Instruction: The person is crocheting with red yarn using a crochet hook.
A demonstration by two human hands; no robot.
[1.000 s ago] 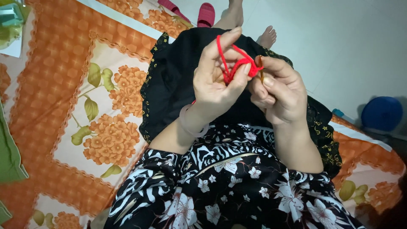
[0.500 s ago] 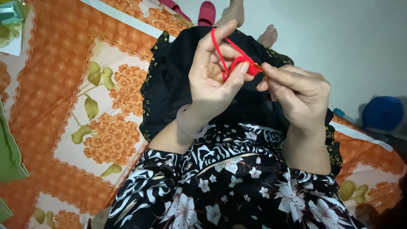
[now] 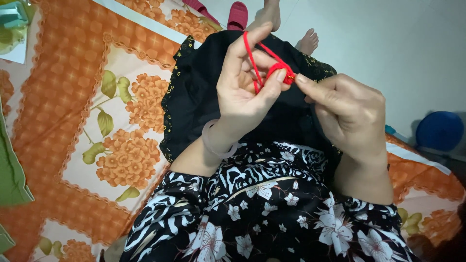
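While hands pinch it, red yarn (image 3: 272, 68) loops thinly.

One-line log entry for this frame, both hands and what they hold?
left hand: pinches red yarn, strand over index finger | right hand: fingertips at small red piece, tool unclear | under: black cloth
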